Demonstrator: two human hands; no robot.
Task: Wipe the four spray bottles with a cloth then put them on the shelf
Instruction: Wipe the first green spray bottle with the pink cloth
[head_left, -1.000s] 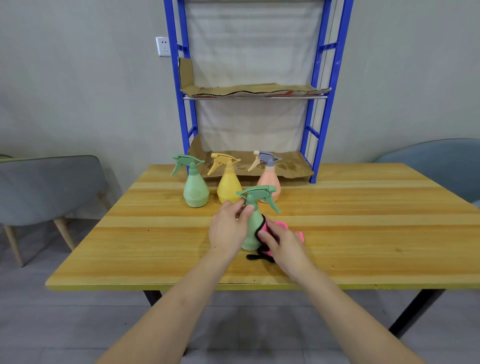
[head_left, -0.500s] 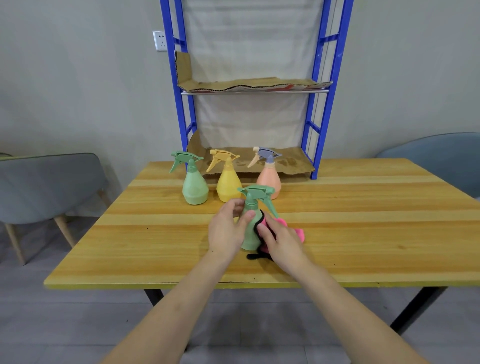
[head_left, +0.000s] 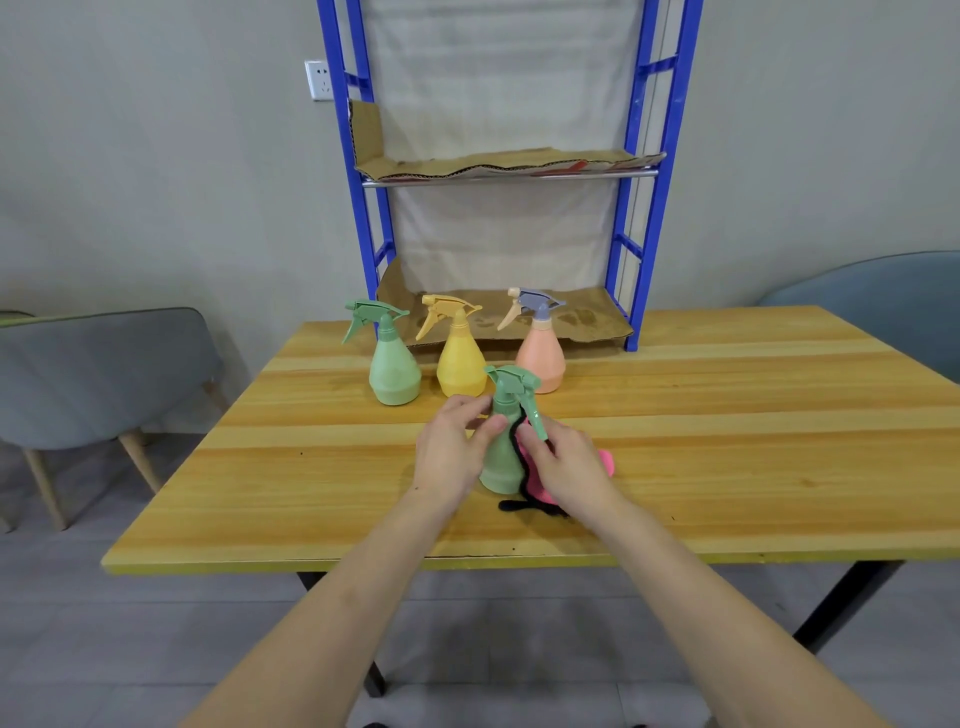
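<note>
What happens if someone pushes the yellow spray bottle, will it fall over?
Probably not easily: the yellow spray bottle has a wide base and narrow neck, so a low push would likely slide it on the table. A push high on its trigger head might tip it. It looks like stiff plastic, likely light; its fill is not visible.

grey wall (head_left: 156, 156), socket (head_left: 321, 79) | grey floor (head_left: 156, 649) (tiled, it seems) | wooden table (head_left: 727, 441) | left chair (head_left: 104, 374) | right chair (head_left: 893, 301)

The front bottle (head_left: 500, 460) is green. Behind it are a green bottle (head_left: 395, 371), a yellow bottle (head_left: 460, 368) and a peach bottle (head_left: 542, 356) with a grey-blue top. The cloth (head_left: 607, 461) is pink with a black edge. The striped table (head_left: 727, 441) is yellow-brown, and the shelf (head_left: 635, 322) is blue.
</note>
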